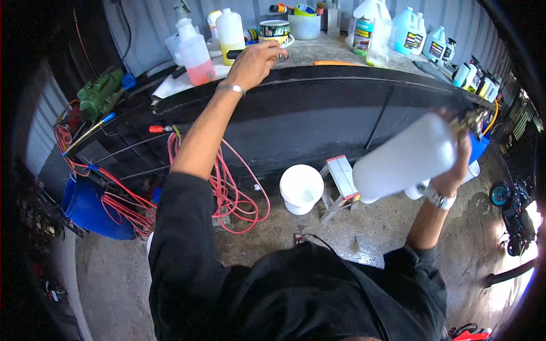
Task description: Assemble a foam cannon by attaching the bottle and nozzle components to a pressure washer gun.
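Several bottles (230, 31) on bench (304, 55), right grip (455, 170) holding white canister (404, 156), left grip (248, 68) unclear, stepladder (343, 175) beside bucket (299, 201)

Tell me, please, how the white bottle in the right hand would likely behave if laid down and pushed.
The white bottle might roll or rock, since its sides look rounded. Its cloudy wall suggests plastic, likely to give slightly rather than shatter. The brass-coloured fitting by its neck could make that end heavier, though the bottle's fill level is unclear.
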Demonstrator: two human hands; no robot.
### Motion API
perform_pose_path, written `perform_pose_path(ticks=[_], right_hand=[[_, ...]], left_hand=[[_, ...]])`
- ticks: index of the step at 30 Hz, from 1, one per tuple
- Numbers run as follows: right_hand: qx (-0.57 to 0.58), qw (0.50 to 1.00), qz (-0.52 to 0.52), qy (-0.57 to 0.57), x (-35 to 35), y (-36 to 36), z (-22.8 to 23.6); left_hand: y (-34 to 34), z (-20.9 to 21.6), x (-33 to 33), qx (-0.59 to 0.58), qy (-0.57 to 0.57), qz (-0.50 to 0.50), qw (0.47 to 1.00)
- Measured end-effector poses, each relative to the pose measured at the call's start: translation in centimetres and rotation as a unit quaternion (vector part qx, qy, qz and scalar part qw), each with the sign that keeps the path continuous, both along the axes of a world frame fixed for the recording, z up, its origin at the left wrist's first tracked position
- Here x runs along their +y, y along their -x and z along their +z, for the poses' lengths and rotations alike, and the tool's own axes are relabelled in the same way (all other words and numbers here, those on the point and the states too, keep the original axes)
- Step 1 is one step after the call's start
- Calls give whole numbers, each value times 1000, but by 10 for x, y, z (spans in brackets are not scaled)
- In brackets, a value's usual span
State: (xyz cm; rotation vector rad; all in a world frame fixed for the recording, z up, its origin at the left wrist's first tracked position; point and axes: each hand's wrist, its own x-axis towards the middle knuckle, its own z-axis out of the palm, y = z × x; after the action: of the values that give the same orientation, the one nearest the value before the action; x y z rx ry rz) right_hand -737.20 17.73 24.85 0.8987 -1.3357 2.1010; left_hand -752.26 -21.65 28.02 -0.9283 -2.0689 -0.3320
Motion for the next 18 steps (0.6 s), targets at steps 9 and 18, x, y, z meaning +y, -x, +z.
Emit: perform_pose_path(ticks=[9,18], right_hand=[[117,979,-67,-153,-95,181,107],[152,849,481,-158,-182,296,156]], left_hand=[[91,-5,-4,-408,-240,-59,879],[73,44,57,-271,-267,-230,896]])
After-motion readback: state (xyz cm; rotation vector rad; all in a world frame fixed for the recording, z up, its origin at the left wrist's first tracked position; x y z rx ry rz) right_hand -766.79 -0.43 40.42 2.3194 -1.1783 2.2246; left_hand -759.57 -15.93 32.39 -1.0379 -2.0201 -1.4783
